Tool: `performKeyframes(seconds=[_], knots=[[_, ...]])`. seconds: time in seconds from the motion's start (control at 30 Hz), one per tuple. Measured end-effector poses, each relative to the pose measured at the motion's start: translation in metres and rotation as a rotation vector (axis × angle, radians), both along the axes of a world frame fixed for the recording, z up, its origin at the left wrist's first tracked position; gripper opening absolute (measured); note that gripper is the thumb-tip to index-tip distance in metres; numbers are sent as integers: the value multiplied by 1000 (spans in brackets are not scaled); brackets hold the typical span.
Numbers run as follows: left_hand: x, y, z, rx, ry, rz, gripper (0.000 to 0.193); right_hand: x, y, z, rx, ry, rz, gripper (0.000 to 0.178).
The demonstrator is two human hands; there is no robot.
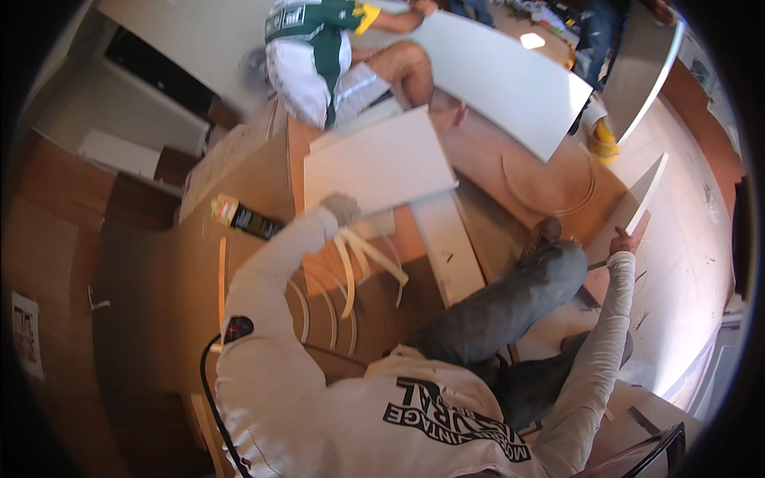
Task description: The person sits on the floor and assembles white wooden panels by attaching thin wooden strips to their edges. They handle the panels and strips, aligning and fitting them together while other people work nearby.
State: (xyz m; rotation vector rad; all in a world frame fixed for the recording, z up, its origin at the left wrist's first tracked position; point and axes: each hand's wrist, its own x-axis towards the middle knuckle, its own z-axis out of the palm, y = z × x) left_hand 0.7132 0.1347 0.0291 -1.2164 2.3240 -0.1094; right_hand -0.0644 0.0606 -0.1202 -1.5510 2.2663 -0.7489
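Head view: my right hand [628,240] gripped a narrow board [640,198] at my right, likely light, stiff; my left hand [341,209], grip too blurred to tell, touched the wide panel [381,159] ahead, probably heavier, best edge-held.

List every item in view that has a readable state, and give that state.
Left hand: at the white panel's near edge; grip blurred
White panel: broad face up
Right hand: closed on the narrow board
Narrow board: held, tilted up
Bottle: lying on its side; cap unclear
Cream strips: loose, one curved
Large panel: co-worker's hand at its edge
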Motion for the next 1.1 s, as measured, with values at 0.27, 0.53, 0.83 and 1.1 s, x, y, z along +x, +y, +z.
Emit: performKeyframes(seconds=[0.27,0.53,0.83,1.1], knots=[[86,-28,40,-40,305,634,27,30,12,26,-22,95,56,45],[83,-48,13,54,1077,1203,21,10,14,1,-83,123,26,45],[45,-60,6,-687,620,1345,46,6,14,16,-33,4,-12,40],[-45,-9,13,-280,535,873,48,36,25,40,66,8,-26,39]])
